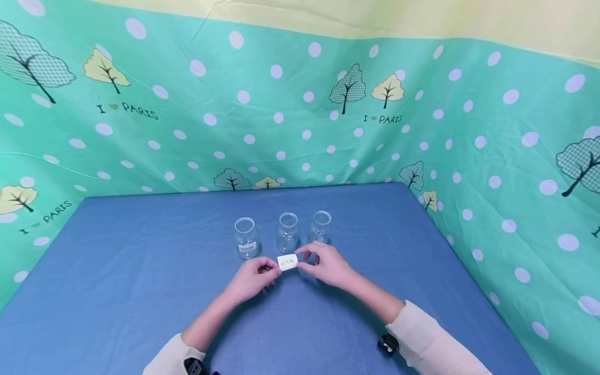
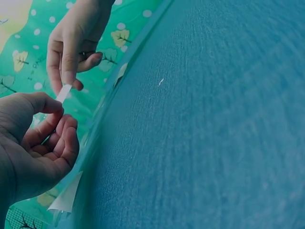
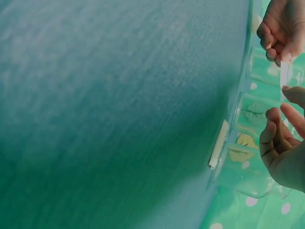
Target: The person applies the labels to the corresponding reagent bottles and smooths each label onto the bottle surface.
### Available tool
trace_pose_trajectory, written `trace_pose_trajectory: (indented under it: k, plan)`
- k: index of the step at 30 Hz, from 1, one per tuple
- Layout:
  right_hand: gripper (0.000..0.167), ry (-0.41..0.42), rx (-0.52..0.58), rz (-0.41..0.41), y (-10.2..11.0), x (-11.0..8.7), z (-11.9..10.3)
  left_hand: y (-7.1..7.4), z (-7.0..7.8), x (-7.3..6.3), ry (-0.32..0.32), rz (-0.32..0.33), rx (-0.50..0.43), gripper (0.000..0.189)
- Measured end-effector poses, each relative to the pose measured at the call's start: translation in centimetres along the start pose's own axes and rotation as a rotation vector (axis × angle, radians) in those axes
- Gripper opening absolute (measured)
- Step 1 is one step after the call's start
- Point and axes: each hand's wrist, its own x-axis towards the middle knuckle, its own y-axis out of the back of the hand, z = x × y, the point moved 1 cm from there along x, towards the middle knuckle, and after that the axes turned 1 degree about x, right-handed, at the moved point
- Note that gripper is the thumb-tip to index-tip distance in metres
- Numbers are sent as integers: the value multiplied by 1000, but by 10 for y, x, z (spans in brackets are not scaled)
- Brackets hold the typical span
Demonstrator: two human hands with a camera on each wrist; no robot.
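A small white label point(image 1: 287, 262) with handwriting is stretched between the two hands, raised in front of the glass jars. At its left end the left hand point(image 1: 255, 278) pinches a corner between thumb and finger. The right hand point(image 1: 328, 264) holds the opposite end by thumb and index finger, its other fingers loosely bent. Just behind stand a middle jar point(image 1: 287, 233) and a right jar point(image 1: 320, 225), the latter partly hidden by the right hand. The left jar point(image 1: 246, 234) bears a similar written label point(image 1: 247, 247). All three jars are lidless.
Blue cloth point(image 1: 140, 276) covers the table. Green dotted fabric point(image 1: 262, 120) walls off the back and right side. Low by the jars, a white strip point(image 3: 219, 143) shows in the right wrist view. A tiny white scrap point(image 2: 161, 82) lies on the cloth.
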Motion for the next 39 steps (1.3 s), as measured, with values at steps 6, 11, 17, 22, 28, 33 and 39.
trace_pose_trajectory:
  k: [6,11,17,22,28,33,39]
  plan:
    - [19,1,9,19,0,0,-5,-2,1,2,7,27,4,12]
    - [15,41,12,17,-3,1,-10,-3,5,4,-19,15,-2,13]
    - [14,93,5,3,-5,1,-12,-2,8,4,-63,-22,-12,13]
    - [14,86,15,-17,-5,0,-14,-1,9,3,-95,-44,-20,16]
    - [14,71,31,-34,-6,1,-13,-1,14,1,-111,-39,-1,18]
    - [15,65,46,-56,-9,1,-12,-1,28,-6,-110,-42,26,15]
    - [14,63,55,-48,-11,1,-12,3,45,-16,-124,-35,7,14]
